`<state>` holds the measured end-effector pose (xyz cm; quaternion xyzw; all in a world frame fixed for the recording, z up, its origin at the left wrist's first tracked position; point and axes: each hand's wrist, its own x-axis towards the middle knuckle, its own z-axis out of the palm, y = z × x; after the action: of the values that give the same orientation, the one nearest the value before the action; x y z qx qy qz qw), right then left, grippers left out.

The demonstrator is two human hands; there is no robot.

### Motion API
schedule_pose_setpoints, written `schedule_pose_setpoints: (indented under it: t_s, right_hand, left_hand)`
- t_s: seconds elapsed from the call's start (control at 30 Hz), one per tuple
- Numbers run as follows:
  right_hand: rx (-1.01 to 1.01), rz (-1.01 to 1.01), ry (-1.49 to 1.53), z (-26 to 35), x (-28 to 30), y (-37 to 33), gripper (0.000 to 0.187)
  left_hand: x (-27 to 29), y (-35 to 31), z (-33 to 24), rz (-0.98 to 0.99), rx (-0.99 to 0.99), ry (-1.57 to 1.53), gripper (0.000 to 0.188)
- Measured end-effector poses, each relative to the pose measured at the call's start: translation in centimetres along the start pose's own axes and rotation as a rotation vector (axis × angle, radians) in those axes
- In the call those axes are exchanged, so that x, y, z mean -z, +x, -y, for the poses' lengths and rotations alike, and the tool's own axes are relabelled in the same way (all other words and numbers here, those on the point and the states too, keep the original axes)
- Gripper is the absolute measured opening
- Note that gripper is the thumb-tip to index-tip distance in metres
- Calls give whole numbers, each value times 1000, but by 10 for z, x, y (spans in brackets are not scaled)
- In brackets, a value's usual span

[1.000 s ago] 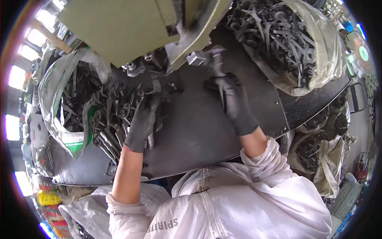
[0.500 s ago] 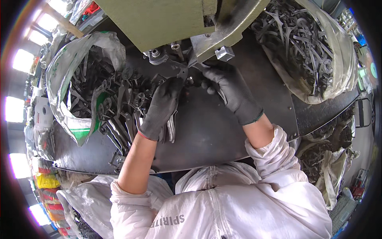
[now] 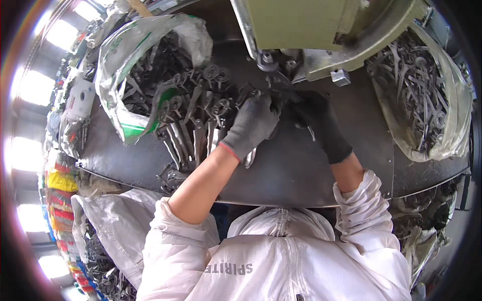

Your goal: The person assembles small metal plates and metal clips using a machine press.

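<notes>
My left hand point(image 3: 253, 123), in a grey glove with a red cuff edge, is closed on a flat grey metal part point(image 3: 282, 86) under the head of a green machine point(image 3: 296, 25). Close on its right, my right hand point(image 3: 324, 123) in a dark glove is also closed. From below its fingers pokes a thin, shiny metal handle point(image 3: 311, 133); the rest of that piece is hidden. The machine's metal fittings point(image 3: 267, 60) sit just beyond both hands. Beside my left hand lies a pile of metal parts with round ends and long handles point(image 3: 198, 120).
A white and green sack point(image 3: 113, 75) of metal parts lies open at the left of the dark metal table point(image 3: 281, 180). Another open sack point(image 3: 401, 128) of similar parts lies at the right. Below the table's left edge hangs a white sack point(image 3: 120, 215) with more parts.
My head view has shifted, so the machine and table appear further right. My hands have come closer together under the machine head, the right one moving in toward the left.
</notes>
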<state>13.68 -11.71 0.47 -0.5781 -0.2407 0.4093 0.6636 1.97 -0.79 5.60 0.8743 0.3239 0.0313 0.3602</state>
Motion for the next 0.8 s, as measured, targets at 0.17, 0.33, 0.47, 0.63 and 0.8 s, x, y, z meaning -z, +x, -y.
schedule_pose_setpoints:
  t_s: [0.17,0.33,0.47,0.63,0.8]
  right_hand:
    - [-44,-70,104,1,6,-7,27]
    - [-64,-93,100,3,8,-9,25]
    - [22,-35,98,17,-10,-13,24]
    - [-82,-85,24,32,-4,-31,21]
    - [-143,-101,-21,11,7,-23,19]
  left_hand:
    - [77,-7,28,-418,-234,383,22]
    - [180,38,167,-325,67,1026,24]
    - [253,36,355,-502,73,1277,29]
    - [233,70,314,-284,225,1286,28]
    - [193,36,164,-300,63,801,24]
